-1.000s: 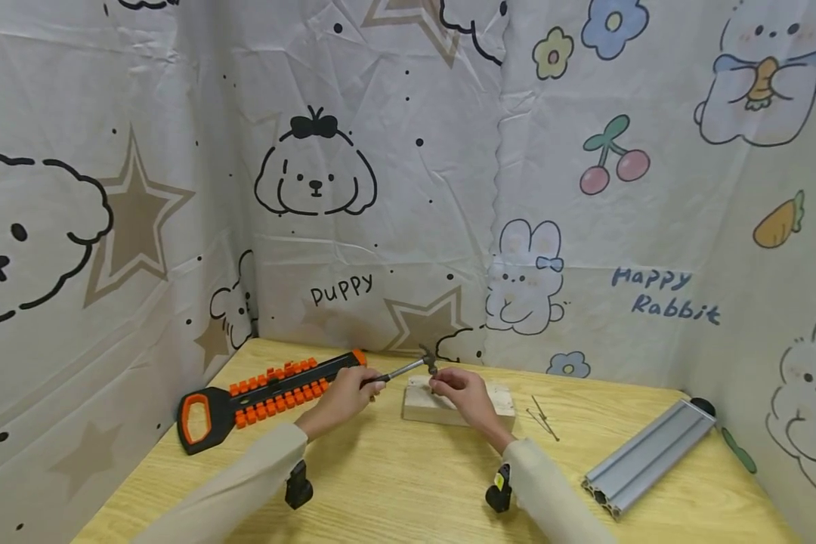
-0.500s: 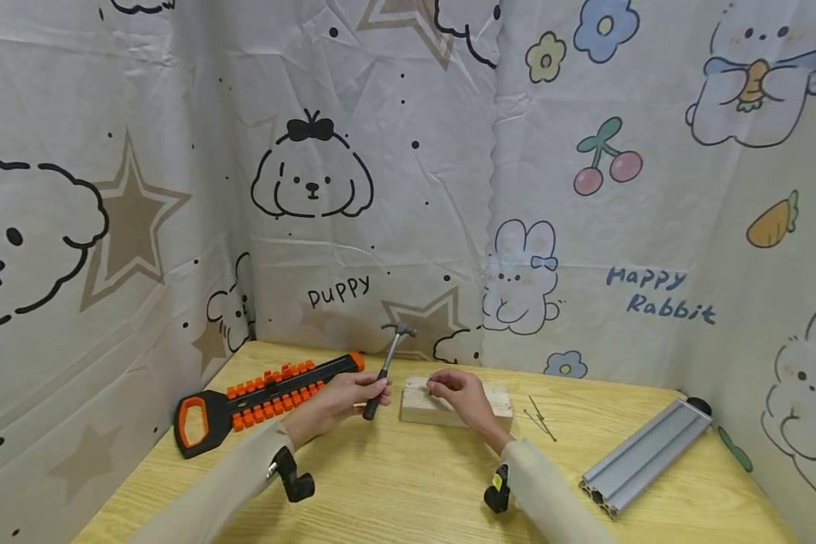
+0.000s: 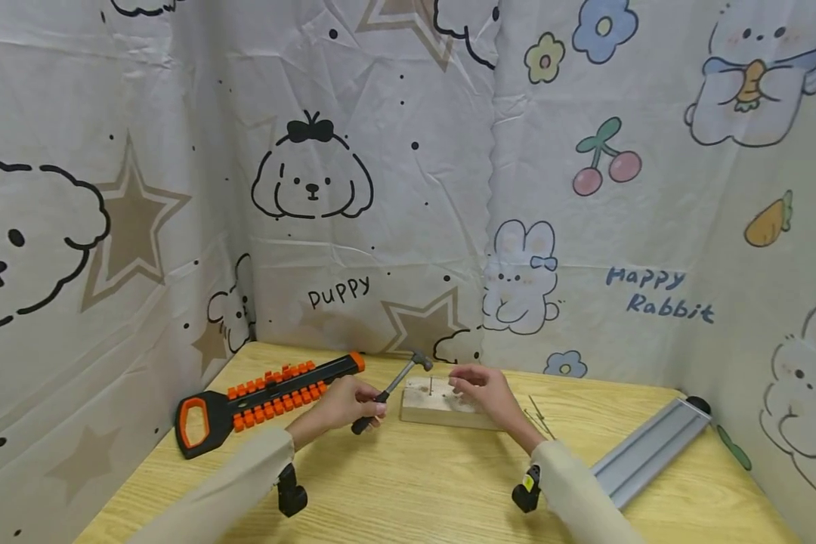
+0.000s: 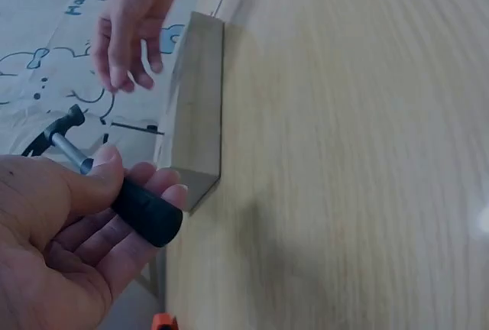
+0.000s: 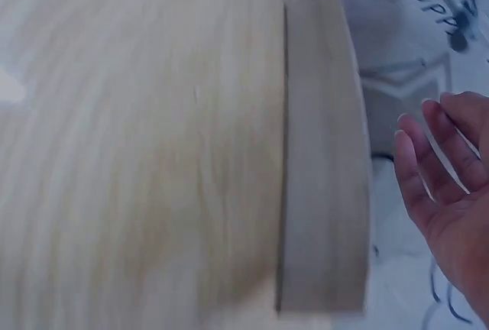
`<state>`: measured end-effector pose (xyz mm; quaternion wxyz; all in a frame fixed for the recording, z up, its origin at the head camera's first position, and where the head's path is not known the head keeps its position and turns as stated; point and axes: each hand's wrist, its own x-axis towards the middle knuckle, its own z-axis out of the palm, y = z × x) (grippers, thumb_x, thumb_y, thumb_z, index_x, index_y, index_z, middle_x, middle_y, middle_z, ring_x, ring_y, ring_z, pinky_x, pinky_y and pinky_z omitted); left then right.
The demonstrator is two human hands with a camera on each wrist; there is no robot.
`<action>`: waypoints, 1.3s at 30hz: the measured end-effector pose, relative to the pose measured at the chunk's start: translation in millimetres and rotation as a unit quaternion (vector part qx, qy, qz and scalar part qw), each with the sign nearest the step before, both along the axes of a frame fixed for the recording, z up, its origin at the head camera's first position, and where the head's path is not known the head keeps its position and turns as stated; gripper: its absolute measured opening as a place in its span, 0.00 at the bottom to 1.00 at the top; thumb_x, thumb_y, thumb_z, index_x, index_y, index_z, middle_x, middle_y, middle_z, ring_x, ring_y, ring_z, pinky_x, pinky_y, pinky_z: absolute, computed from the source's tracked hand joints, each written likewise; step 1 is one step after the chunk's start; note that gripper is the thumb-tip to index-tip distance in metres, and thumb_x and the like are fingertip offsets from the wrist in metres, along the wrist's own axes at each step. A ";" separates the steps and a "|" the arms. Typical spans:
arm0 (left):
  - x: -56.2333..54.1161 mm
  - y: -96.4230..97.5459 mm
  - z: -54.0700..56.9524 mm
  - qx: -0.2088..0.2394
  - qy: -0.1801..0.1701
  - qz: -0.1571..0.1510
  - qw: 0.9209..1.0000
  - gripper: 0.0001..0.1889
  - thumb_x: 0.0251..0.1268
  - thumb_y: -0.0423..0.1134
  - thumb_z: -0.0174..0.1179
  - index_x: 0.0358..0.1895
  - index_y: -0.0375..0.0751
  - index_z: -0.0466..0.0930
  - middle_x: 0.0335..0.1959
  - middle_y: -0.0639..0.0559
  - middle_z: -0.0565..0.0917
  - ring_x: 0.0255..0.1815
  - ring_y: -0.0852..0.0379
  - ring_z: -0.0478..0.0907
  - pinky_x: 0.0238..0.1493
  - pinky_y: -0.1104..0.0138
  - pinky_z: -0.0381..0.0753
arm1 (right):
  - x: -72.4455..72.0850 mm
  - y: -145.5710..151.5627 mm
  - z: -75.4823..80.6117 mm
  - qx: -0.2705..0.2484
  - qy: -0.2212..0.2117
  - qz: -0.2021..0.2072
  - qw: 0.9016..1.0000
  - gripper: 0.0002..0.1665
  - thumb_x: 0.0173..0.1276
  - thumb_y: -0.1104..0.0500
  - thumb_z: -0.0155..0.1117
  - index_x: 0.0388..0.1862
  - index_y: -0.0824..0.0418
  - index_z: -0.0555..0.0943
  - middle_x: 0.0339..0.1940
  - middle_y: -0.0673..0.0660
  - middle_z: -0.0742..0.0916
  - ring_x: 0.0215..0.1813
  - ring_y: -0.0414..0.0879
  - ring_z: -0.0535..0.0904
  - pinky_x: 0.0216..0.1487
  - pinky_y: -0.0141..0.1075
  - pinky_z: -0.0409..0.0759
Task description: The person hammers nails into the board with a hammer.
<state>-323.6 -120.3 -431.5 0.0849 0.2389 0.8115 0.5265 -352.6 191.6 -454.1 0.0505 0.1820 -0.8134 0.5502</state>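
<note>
My left hand (image 3: 347, 404) grips a small claw hammer (image 3: 399, 378) by its black handle, thumb along the handle in the left wrist view. The hammer's metal head leans to the right, near the left end of a pale wooden block (image 3: 442, 415). A thin nail (image 3: 431, 387) stands upright in the block's top, with nothing touching it. To the right of the nail, my right hand (image 3: 489, 394) hovers over the block. Its relaxed fingers (image 5: 420, 181) hold nothing in the right wrist view.
Several loose nails (image 3: 539, 417) lie right of the block, partly behind my right wrist. A black rack with orange clips (image 3: 272, 397) lies at left. A grey aluminium profile (image 3: 653, 449) lies at right. A printed cloth (image 3: 381, 249) hangs behind the table (image 3: 394, 491).
My right hand has let go of the nail and drawn back to the right, leaving it standing. The hammer swung up and left, then tipped back down toward the nail.
</note>
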 end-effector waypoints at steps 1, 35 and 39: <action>-0.1 0.5 -0.8 -0.006 0.012 -0.001 1.000 0.07 0.74 0.28 0.64 0.42 0.25 0.87 0.36 0.29 0.88 0.33 0.38 0.90 0.35 0.57 0.90 | 1.3 6.5 2.5 0.011 0.002 -0.007 1.000 0.14 0.79 0.62 0.65 0.56 0.71 0.84 0.50 0.68 0.89 0.48 0.60 0.88 0.48 0.46 0.88; -5.8 18.3 -19.4 -0.096 0.127 0.042 0.986 0.08 0.84 0.31 0.50 0.40 0.36 0.73 0.30 0.45 0.76 0.25 0.61 0.63 0.28 0.69 0.65 | 8.6 94.2 -14.4 0.343 -0.002 -0.125 0.931 0.04 0.65 0.72 0.66 0.29 0.68 0.82 0.29 0.57 0.85 0.32 0.47 0.76 0.36 0.42 0.78; -6.5 19.4 -20.0 -0.113 0.132 0.046 0.984 0.08 0.85 0.33 0.49 0.42 0.36 0.73 0.28 0.50 0.72 0.24 0.61 0.62 0.27 0.69 0.63 | 6.7 88.3 -13.9 0.357 -0.033 -0.137 0.923 0.05 0.62 0.71 0.68 0.27 0.66 0.82 0.26 0.55 0.83 0.28 0.45 0.74 0.32 0.37 0.74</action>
